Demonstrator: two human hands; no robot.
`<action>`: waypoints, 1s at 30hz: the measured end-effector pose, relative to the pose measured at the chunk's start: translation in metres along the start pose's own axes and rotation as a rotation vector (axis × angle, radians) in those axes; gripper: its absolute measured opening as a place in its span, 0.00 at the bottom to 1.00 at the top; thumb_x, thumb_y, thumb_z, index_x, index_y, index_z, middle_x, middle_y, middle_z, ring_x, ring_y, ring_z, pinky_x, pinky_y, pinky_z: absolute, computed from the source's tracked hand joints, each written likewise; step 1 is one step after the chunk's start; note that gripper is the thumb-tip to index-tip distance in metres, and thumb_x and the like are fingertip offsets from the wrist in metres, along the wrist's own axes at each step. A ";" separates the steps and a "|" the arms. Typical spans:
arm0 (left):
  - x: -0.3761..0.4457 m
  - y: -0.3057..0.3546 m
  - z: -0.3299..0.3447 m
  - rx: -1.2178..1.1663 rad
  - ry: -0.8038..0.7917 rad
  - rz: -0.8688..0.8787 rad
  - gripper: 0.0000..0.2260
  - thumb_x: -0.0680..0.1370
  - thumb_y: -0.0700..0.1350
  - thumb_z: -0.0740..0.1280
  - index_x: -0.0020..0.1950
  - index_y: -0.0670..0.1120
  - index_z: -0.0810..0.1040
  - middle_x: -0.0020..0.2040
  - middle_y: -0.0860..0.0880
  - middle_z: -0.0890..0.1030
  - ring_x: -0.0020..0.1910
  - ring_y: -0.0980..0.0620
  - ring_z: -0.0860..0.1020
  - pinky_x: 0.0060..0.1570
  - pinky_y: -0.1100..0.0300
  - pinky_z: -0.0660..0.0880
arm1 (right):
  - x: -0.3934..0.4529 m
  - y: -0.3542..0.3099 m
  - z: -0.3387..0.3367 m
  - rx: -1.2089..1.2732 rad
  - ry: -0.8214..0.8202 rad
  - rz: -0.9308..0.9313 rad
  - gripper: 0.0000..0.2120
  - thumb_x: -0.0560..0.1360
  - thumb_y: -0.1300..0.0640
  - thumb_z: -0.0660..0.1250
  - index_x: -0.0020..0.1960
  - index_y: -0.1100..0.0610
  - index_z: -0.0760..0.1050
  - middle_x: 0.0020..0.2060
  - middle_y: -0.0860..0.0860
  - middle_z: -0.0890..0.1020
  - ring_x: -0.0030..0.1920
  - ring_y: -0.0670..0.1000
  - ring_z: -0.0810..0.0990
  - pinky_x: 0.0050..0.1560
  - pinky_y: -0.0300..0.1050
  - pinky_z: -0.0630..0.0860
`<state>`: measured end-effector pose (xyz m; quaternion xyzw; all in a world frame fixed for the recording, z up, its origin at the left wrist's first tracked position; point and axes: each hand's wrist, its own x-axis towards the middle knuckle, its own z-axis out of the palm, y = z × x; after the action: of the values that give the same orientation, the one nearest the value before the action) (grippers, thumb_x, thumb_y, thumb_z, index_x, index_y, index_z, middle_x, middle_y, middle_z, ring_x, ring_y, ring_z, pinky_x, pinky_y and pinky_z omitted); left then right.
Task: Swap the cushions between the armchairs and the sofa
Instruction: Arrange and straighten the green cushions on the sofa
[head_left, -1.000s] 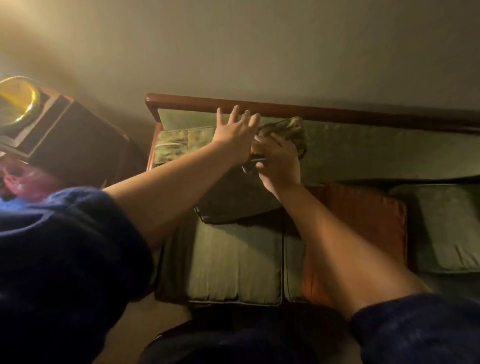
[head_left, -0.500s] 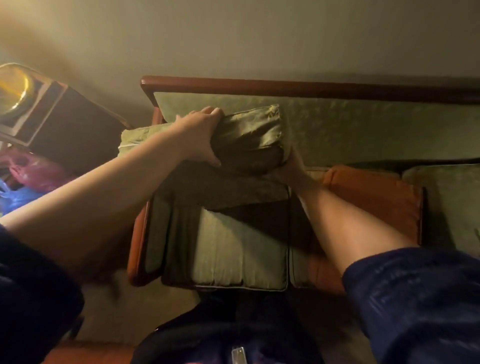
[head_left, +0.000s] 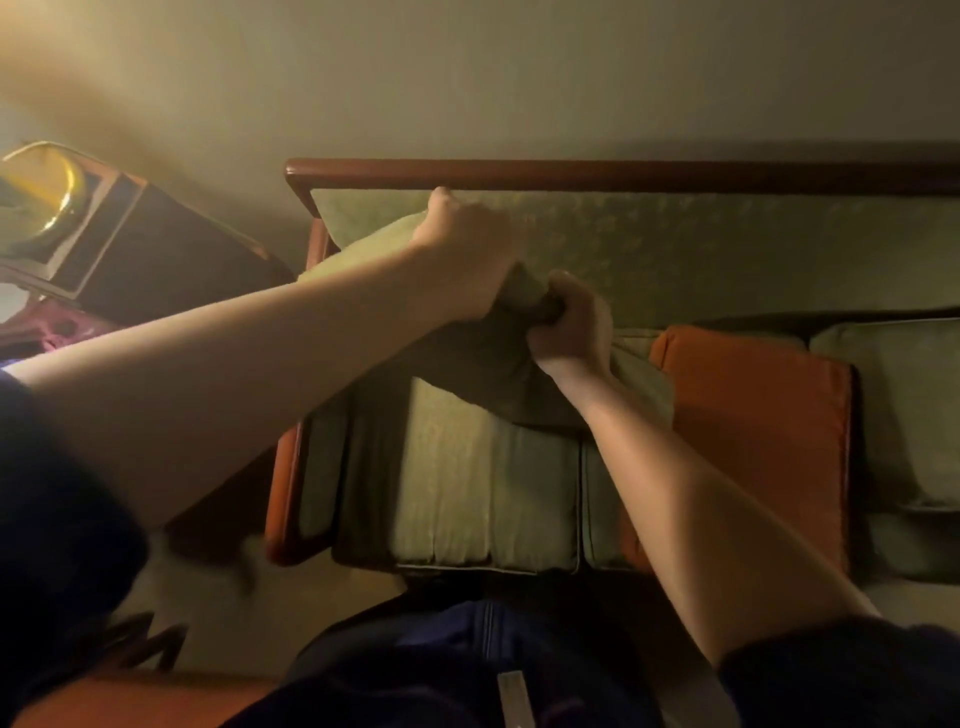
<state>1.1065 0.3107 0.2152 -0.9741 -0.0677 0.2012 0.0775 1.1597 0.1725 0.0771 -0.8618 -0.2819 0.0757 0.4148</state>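
The sofa (head_left: 727, 249), green-upholstered with a dark wooden top rail, fills the view; an orange cushion (head_left: 753, 415) lies on its seat to the right. A green cushion (head_left: 483, 364) is held above the left seat against the backrest. The left hand (head_left: 467, 249) curls over its top edge, forearm stretched forward; the right hand (head_left: 571, 322) grips bunched fabric just beside it.
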 end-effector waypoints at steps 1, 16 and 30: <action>-0.005 -0.011 0.011 -0.113 0.070 0.015 0.10 0.75 0.42 0.69 0.56 0.48 0.78 0.47 0.49 0.78 0.49 0.45 0.79 0.55 0.46 0.75 | -0.001 -0.001 -0.002 0.005 -0.024 -0.010 0.07 0.61 0.62 0.67 0.36 0.54 0.70 0.32 0.48 0.75 0.35 0.53 0.75 0.32 0.45 0.64; -0.010 -0.122 0.227 -0.250 -0.100 -0.344 0.30 0.69 0.47 0.76 0.67 0.45 0.68 0.61 0.41 0.72 0.58 0.35 0.76 0.59 0.34 0.72 | -0.014 0.092 0.073 -0.755 -0.461 -0.136 0.59 0.62 0.49 0.82 0.82 0.42 0.50 0.76 0.48 0.64 0.78 0.53 0.60 0.73 0.74 0.50; 0.093 -0.137 0.225 -0.326 0.158 -0.220 0.28 0.70 0.48 0.74 0.68 0.52 0.71 0.62 0.46 0.77 0.62 0.39 0.73 0.62 0.39 0.67 | 0.106 0.078 0.101 -0.577 -0.202 -0.167 0.29 0.63 0.63 0.79 0.61 0.46 0.79 0.57 0.46 0.81 0.60 0.55 0.76 0.63 0.61 0.65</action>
<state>1.0873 0.4878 0.0004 -0.9733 -0.1990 0.1009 -0.0546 1.2434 0.2597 -0.0359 -0.9060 -0.4012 0.0438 0.1278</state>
